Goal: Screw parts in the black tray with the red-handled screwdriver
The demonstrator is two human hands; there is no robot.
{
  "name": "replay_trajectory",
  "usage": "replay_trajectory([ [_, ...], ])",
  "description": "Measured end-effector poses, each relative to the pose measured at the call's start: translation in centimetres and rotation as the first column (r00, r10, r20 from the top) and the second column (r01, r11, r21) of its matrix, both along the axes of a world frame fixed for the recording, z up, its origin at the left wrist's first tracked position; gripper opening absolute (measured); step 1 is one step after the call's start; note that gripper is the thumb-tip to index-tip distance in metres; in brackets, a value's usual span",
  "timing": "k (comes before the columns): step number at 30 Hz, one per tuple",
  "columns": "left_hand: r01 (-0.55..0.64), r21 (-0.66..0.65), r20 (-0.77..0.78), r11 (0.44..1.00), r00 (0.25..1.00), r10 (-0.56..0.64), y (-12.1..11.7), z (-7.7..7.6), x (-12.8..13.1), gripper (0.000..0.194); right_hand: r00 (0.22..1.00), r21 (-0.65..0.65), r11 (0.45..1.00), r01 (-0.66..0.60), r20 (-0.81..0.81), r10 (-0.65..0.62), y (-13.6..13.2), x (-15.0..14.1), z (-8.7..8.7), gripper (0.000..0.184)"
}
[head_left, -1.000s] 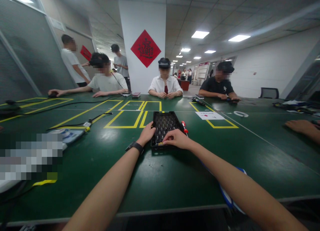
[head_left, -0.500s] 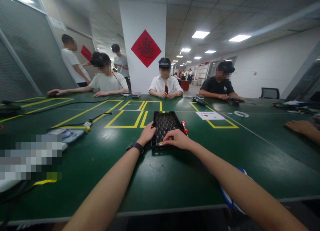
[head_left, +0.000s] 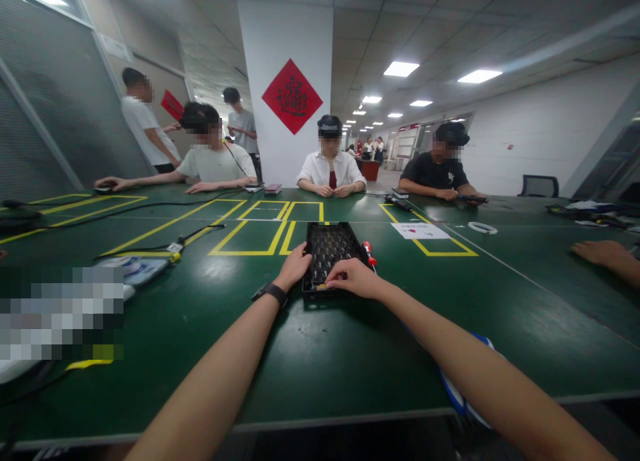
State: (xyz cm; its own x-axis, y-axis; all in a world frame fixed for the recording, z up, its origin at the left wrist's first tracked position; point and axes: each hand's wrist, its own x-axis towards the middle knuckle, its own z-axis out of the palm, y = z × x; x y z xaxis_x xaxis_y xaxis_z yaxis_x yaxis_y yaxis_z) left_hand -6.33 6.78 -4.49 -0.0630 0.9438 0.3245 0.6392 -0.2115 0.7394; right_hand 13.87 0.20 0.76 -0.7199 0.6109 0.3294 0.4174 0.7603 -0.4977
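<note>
A shallow black case lies on the green table in front of me, with rows of small shiny pieces inside that are too small to name. My left hand is wrapped around its left edge, thumb at the rim. Over the near end of the case, my right hand has its fingertips pinched on a small yellowish piece in the front compartment. The fingers partly cover that piece. Against the case's right side rests a red-handled screwdriver.
Yellow tape rectangles mark the table. A printed paper and a white ring lie to the right. Cables and a pouch-like item are at left. A blue-and-white object sits under my right forearm. Several people sit around the table.
Both my hands and the case keep nearly the same place. The small yellowish piece shifts slightly under my right fingertips.
</note>
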Motion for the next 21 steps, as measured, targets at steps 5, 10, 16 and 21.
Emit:
replay_trajectory([
  [5,0.003,0.006,0.007,1.000,1.000,-0.003,-0.11,0.06,0.04,0.056,1.000,-0.013,1.000,0.006,-0.001,-0.006,0.11,0.12,-0.20,0.023],
  [10,0.001,0.005,-0.005,1.000,1.000,-0.001,-0.16,0.17,0.15,0.055,1.000,0.003,1.000,-0.001,-0.029,0.001,0.29,0.14,-0.43,0.023],
  [16,-0.008,0.010,-0.008,1.000,1.000,0.008,-0.15,0.17,0.14,0.054,1.000,-0.011,1.000,-0.001,-0.013,0.001,0.34,0.07,-0.46,0.023],
  [21,-0.003,0.009,-0.016,1.000,1.000,0.003,-0.18,0.15,0.12,0.055,1.000,-0.022,1.000,0.001,-0.004,-0.001,0.11,0.08,-0.26,0.023],
])
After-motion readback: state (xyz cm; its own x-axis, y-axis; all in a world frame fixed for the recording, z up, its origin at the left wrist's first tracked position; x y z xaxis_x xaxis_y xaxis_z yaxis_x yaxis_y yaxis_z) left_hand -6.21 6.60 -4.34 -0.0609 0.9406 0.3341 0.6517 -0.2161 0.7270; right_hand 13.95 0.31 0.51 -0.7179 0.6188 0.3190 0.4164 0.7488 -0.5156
